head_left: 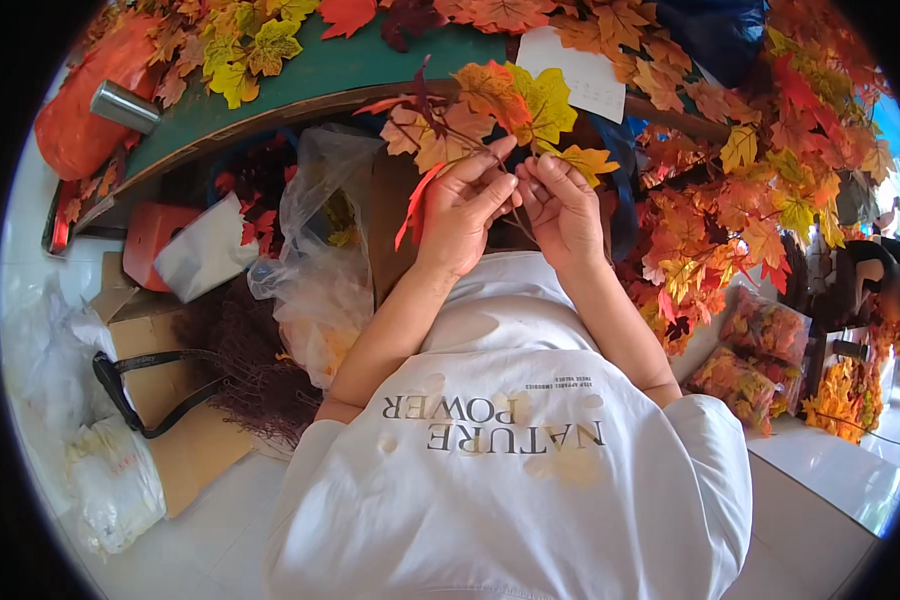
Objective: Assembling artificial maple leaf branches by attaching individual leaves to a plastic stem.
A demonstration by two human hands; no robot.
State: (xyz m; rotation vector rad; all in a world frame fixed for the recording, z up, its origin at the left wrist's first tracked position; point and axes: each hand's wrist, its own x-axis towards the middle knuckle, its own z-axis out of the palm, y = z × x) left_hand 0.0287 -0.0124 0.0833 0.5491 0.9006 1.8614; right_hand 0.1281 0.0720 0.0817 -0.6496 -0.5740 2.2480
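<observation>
Close together before my chest, both hands work on an artificial maple leaf stem (452,135) with orange, red and yellow leaves and a thin brown stalk. My left hand (462,215) is closed, thumb and fingers pinching the stalk below the orange leaves. Just to its right, my right hand (568,212) pinches the stem under the yellow leaves (545,103). The fingertips nearly meet, and they partly hide what lies between them. A loose end of stalk hangs below the fingers.
A green table (320,55) curves ahead, bearing leaf piles, a metal cylinder (126,107) and a white paper (568,75). Leaf garlands (760,225) hang at the right. Clear plastic bags (315,230), cardboard (195,465) and bagged leaves (745,370) lie around. Another person (875,275) is far right.
</observation>
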